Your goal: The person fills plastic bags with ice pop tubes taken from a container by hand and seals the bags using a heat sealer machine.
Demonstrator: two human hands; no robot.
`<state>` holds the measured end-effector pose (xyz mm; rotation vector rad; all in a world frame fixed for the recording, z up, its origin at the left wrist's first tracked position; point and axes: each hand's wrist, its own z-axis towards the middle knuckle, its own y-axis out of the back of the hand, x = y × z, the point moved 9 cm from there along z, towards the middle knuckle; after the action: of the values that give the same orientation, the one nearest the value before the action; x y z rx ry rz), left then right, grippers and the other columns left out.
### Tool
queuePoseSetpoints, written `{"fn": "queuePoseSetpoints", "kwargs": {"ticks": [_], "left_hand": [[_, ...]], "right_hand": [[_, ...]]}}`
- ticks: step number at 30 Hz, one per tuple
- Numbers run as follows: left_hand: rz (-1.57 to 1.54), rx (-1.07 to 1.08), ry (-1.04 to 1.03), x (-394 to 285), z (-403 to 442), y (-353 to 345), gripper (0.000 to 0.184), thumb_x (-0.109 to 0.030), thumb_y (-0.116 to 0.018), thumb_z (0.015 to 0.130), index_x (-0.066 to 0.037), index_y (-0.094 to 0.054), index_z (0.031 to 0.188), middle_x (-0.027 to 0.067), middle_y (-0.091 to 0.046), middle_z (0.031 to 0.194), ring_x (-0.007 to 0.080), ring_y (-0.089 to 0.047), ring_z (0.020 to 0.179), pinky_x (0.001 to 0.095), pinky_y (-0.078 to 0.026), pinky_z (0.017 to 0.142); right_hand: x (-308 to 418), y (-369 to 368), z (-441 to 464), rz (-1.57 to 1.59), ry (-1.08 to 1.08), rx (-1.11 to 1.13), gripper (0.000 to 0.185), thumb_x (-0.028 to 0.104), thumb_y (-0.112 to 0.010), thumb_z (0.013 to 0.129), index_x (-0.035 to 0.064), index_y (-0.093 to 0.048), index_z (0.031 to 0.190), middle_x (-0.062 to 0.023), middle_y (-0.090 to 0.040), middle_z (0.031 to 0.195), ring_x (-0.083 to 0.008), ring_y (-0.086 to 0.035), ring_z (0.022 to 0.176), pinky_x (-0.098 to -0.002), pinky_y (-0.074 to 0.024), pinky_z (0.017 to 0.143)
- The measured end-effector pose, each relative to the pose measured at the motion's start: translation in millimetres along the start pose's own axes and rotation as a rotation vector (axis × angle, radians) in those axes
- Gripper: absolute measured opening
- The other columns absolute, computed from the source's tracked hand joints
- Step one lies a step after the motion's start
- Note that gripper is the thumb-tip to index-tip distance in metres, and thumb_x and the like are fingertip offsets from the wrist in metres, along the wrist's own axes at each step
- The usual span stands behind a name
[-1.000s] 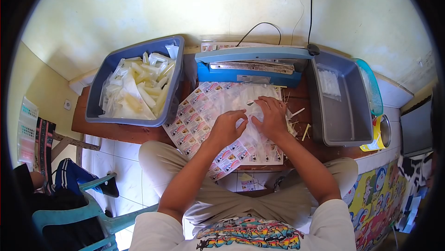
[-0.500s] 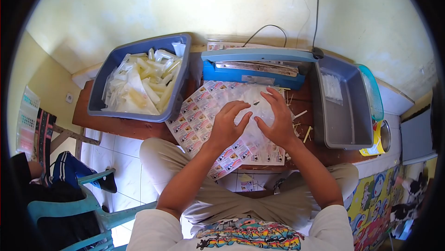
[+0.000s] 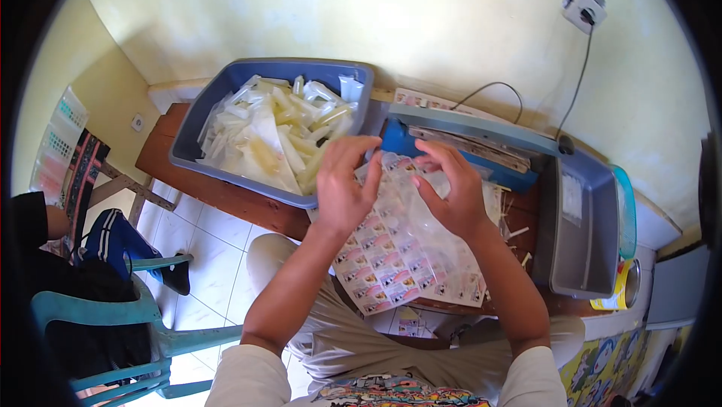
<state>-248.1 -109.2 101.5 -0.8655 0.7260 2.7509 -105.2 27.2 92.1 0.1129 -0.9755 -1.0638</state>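
While right hand (image 3: pixel 457 198) hangs spread near clear plastic sheets (image 3: pixel 410 219), left hand (image 3: pixel 345 190) pinching or not, I can't tell; careless brush could scatter them.

Teal chair (image 3: pixel 199 339), cartoon print (image 3: pixel 602 359) (mat, perhaps).

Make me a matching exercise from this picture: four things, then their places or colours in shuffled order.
Things:
1. Printed sheet
2. Packet-filled tub
3. Black plug
4. Plastic chair

Clues:
A. Teal
B. In the wall socket
C. Between the forearms
D. Toward the left end of the wooden table

Pairs: 1-C, 2-D, 3-B, 4-A
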Motion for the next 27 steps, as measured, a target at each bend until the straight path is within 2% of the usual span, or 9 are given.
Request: {"fn": "queuePoseSetpoints", "kwargs": {"ticks": [2, 6, 8, 10, 15, 18, 20, 23, 27], "left_hand": [[0.099, -0.057, -0.05, 20, 18, 11, 0.02, -0.006, -0.078, 0.095, -0.002, -0.078, 0.114, 0.0177, -0.078, 0.114, 0.0368, -0.073, 0.107, 0.0442, -0.057, 0.096], [0.129, -0.077, 0.123, 86, 46, 22, 0.021, -0.005, -0.075, 0.095, -0.001, -0.077, 0.115, 0.02, -0.077, 0.112, 0.0408, -0.071, 0.107, 0.0475, -0.055, 0.097], [0.162, -0.039, 0.229, 127, 59, 20, 0.023, -0.008, -0.077, 0.096, -0.002, -0.078, 0.117, 0.0186, -0.079, 0.111, 0.0345, -0.076, 0.102, 0.0426, -0.059, 0.091], [0.266, -0.03, 0.154, 151, 73, 21, 0.024, -0.009, -0.076, 0.096, -0.002, -0.078, 0.118, 0.0188, -0.08, 0.112, 0.0337, -0.076, 0.102, 0.0428, -0.059, 0.092], [0.371, 0.182, 0.415, 224, 73, 17, 0.028, -0.008, -0.074, 0.094, -0.003, -0.078, 0.121, 0.0203, -0.079, 0.116, 0.0355, -0.076, 0.109, 0.0446, -0.059, 0.099], [0.43, 0.281, 0.478, 241, 66, 13, 0.032, -0.003, -0.067, 0.091, -0.003, -0.078, 0.121, 0.0226, -0.078, 0.118, 0.0408, -0.072, 0.115, 0.0487, -0.056, 0.104], [0.413, 0.296, 0.5, 247, 63, 9, 0.035, -0.003, -0.068, 0.092, -0.004, -0.077, 0.125, 0.0225, -0.078, 0.12, 0.0409, -0.073, 0.116, 0.0479, -0.056, 0.105], [0.417, 0.363, 0.532, 243, 58, 3, 0.039, -0.003, -0.069, 0.092, -0.005, -0.076, 0.13, 0.0231, -0.077, 0.124, 0.0414, -0.073, 0.118, 0.0475, -0.056, 0.106], [0.428, 0.441, 0.525, 239, 55, -4, 0.043, -0.001, -0.067, 0.09, -0.005, -0.076, 0.133, 0.0251, -0.077, 0.123, 0.0426, -0.072, 0.119, 0.0486, -0.055, 0.107]], "right_hand": [[-6, -21, 35, 0.079, 0.028, -0.001, 0.054, 0.004, -0.079, 0.094, 0.0024, -0.063, 0.145, -0.0179, -0.071, 0.131, -0.028, -0.076, 0.109, -0.0381, -0.0627, 0.091], [-25, -75, 100, 0.147, 0.047, -0.006, 0.048, 0.004, -0.079, 0.094, 0.0022, -0.064, 0.14, -0.0182, -0.073, 0.125, -0.0291, -0.077, 0.107, -0.0388, -0.0633, 0.091], [-38, -104, 129, 0.153, 0.055, 0.006, 0.045, 0.004, -0.079, 0.092, 0.0013, -0.064, 0.135, -0.02, -0.073, 0.124, -0.0327, -0.077, 0.106, -0.0412, -0.0631, 0.089], [-54, -142, 154, 0.03, 0.068, 0.117, 0.046, 0.002, -0.079, 0.093, 0.0013, -0.063, 0.137, -0.0205, -0.073, 0.129, -0.0333, -0.078, 0.108, -0.0411, -0.0636, 0.092], [-103, -211, 199, -0.172, -0.044, 0.348, 0.036, 0.009, -0.074, 0.092, 0.0024, -0.072, 0.127, -0.0247, -0.075, 0.12, -0.0429, -0.072, 0.114, -0.0515, -0.0592, 0.098], [-114, -230, 202, -0.382, -0.112, 0.457, 0.038, 0.016, -0.079, 0.094, 0.0065, -0.073, 0.13, -0.0196, -0.075, 0.129, -0.0378, -0.075, 0.114, -0.0502, -0.0602, 0.1], [-116, -238, 193, -0.531, -0.27, 0.697, 0.039, 0.022, -0.077, 0.097, 0.0151, -0.075, 0.135, -0.0167, -0.076, 0.129, -0.035, -0.074, 0.119, -0.0497, -0.0598, 0.103], [-115, -241, 194, -0.666, -0.249, 0.713, 0.041, 0.025, -0.078, 0.097, 0.0211, -0.075, 0.138, -0.0144, -0.077, 0.129, -0.0336, -0.074, 0.121, -0.0478, -0.06, 0.104], [-124, -249, 190, -0.681, -0.239, 0.719, 0.04, 0.026, -0.08, 0.096, 0.0204, -0.077, 0.136, -0.013, -0.077, 0.128, -0.0335, -0.074, 0.122, -0.0478, -0.0604, 0.103]]}}
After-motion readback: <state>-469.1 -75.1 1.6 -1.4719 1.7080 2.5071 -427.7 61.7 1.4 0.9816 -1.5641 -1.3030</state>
